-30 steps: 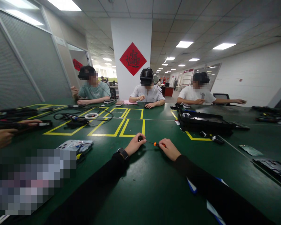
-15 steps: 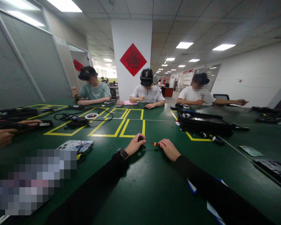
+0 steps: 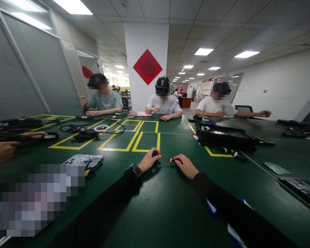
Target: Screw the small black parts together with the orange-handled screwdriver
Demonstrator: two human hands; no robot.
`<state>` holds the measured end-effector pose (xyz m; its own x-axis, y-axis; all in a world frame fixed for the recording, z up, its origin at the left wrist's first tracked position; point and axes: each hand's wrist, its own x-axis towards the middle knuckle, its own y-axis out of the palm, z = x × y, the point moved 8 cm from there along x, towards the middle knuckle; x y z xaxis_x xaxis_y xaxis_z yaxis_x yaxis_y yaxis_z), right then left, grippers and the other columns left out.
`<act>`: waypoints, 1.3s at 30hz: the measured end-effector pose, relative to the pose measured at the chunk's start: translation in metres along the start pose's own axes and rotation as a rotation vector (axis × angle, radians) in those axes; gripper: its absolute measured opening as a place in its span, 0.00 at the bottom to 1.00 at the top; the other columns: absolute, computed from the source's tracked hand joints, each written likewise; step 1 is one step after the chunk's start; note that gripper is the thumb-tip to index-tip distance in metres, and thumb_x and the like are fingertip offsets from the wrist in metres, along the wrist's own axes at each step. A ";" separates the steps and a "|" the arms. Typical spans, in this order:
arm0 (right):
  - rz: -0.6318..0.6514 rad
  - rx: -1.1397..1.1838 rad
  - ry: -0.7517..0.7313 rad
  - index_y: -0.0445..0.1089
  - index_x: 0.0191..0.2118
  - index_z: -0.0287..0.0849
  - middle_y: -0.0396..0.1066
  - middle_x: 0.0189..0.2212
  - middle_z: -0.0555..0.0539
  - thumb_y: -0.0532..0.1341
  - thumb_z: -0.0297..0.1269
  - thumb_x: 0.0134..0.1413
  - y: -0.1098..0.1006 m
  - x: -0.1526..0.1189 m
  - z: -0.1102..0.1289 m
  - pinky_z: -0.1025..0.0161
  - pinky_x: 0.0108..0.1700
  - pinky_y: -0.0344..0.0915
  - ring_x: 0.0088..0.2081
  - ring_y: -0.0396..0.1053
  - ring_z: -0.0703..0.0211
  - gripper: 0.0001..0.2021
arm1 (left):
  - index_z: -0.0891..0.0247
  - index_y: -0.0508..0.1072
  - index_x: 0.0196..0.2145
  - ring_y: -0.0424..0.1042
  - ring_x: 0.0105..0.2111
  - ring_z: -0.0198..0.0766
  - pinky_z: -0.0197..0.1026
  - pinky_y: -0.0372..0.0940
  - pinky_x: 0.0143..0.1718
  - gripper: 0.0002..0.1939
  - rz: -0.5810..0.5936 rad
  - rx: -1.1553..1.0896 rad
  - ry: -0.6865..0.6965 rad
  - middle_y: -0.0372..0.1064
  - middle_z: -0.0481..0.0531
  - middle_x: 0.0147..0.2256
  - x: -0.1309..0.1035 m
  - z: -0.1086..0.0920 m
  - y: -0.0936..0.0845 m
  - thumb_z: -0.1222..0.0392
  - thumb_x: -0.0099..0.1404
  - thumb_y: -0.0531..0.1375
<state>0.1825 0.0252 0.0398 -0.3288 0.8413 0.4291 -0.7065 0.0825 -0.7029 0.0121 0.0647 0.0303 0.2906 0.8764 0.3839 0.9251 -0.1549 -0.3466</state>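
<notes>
My right hand (image 3: 187,166) is closed round the orange and black handle of a screwdriver (image 3: 173,160), whose thin shaft points left. My left hand (image 3: 149,160) pinches a small black piece (image 3: 154,154) between thumb and fingers; what kind of thing it is cannot be made out. The screwdriver's shaft spans the short gap between my hands and its tip meets the black piece or ends close beside it. Both hands are just above or resting on the green table (image 3: 155,213), and a dark watch (image 3: 135,169) is on my left wrist.
Cables (image 3: 80,132) and a white ring (image 3: 101,128) lie at the left, near another person's hand (image 3: 2,151). A clear case (image 3: 83,159) is nearer me. A black open case (image 3: 226,136) stands at the right. Three people sit across, one in the middle (image 3: 164,101).
My right-hand fingers have shifted on the screwdriver handle, showing more of it. My left hand stays put. The person at the far right has drawn an outstretched hand slightly inward.
</notes>
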 end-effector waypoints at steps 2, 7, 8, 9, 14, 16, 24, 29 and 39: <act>0.004 -0.007 -0.023 0.66 0.34 0.39 0.65 0.33 0.46 0.51 0.32 0.52 -0.001 0.000 0.002 0.61 0.43 0.58 0.37 0.62 0.61 0.08 | 0.63 0.64 0.35 0.64 0.32 0.34 0.38 0.59 0.37 0.11 -0.007 0.008 -0.018 0.64 0.48 0.31 0.000 0.001 -0.001 0.57 0.53 0.56; -0.010 0.016 0.007 0.64 0.36 0.40 0.65 0.34 0.48 0.57 0.32 0.46 -0.002 -0.001 0.002 0.61 0.42 0.60 0.37 0.63 0.61 0.09 | 0.63 0.64 0.34 0.64 0.33 0.34 0.39 0.59 0.38 0.11 -0.004 0.025 -0.007 0.64 0.48 0.31 -0.001 -0.004 0.000 0.55 0.54 0.56; -0.003 0.022 0.015 0.64 0.37 0.40 0.65 0.35 0.48 0.57 0.32 0.45 -0.002 -0.002 0.002 0.61 0.42 0.59 0.38 0.63 0.61 0.10 | 0.63 0.64 0.34 0.64 0.33 0.34 0.39 0.59 0.38 0.11 -0.001 0.028 -0.002 0.65 0.48 0.31 -0.001 -0.005 0.000 0.56 0.54 0.56; 0.001 0.028 0.023 0.64 0.38 0.40 0.65 0.35 0.47 0.57 0.33 0.46 -0.001 -0.001 0.002 0.61 0.43 0.59 0.38 0.63 0.61 0.10 | 0.63 0.64 0.34 0.64 0.33 0.34 0.39 0.59 0.38 0.11 0.000 0.030 0.000 0.65 0.48 0.31 -0.001 -0.006 0.001 0.56 0.54 0.56; -0.018 -0.028 0.032 0.67 0.36 0.40 0.67 0.34 0.46 0.51 0.33 0.52 -0.003 0.000 0.000 0.60 0.44 0.58 0.39 0.62 0.60 0.10 | 0.63 0.64 0.34 0.64 0.32 0.34 0.38 0.59 0.37 0.11 0.004 0.042 -0.017 0.65 0.47 0.31 -0.001 -0.003 0.001 0.56 0.54 0.56; -0.022 -0.056 0.016 0.68 0.33 0.40 0.66 0.32 0.46 0.51 0.33 0.52 -0.003 0.001 0.001 0.60 0.43 0.58 0.38 0.62 0.60 0.09 | 0.63 0.64 0.34 0.64 0.32 0.34 0.38 0.59 0.37 0.11 0.012 0.046 -0.018 0.64 0.47 0.31 0.000 -0.001 0.002 0.55 0.54 0.55; -0.027 -0.017 0.017 0.66 0.36 0.40 0.65 0.33 0.47 0.56 0.35 0.48 -0.001 0.000 0.001 0.62 0.41 0.59 0.37 0.62 0.61 0.08 | 0.63 0.64 0.32 0.63 0.31 0.33 0.37 0.58 0.37 0.10 0.011 0.058 0.015 0.63 0.47 0.30 -0.001 -0.007 0.001 0.55 0.54 0.55; -0.025 -0.048 0.002 0.68 0.31 0.40 0.66 0.31 0.47 0.50 0.34 0.53 0.001 0.001 0.002 0.61 0.42 0.58 0.37 0.62 0.61 0.10 | 0.63 0.64 0.32 0.63 0.32 0.34 0.38 0.58 0.37 0.09 0.017 0.044 -0.005 0.63 0.47 0.30 -0.001 -0.006 0.002 0.56 0.54 0.55; -0.075 -0.034 0.017 0.65 0.35 0.40 0.64 0.34 0.47 0.56 0.34 0.46 0.000 0.000 0.002 0.60 0.42 0.59 0.37 0.61 0.60 0.08 | 0.63 0.65 0.34 0.64 0.33 0.35 0.39 0.59 0.38 0.11 -0.006 0.025 -0.026 0.65 0.48 0.31 -0.002 -0.005 0.000 0.56 0.54 0.55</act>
<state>0.1813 0.0237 0.0409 -0.2650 0.8410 0.4717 -0.7067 0.1634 -0.6884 0.0128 0.0607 0.0333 0.2786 0.8889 0.3636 0.9203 -0.1388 -0.3658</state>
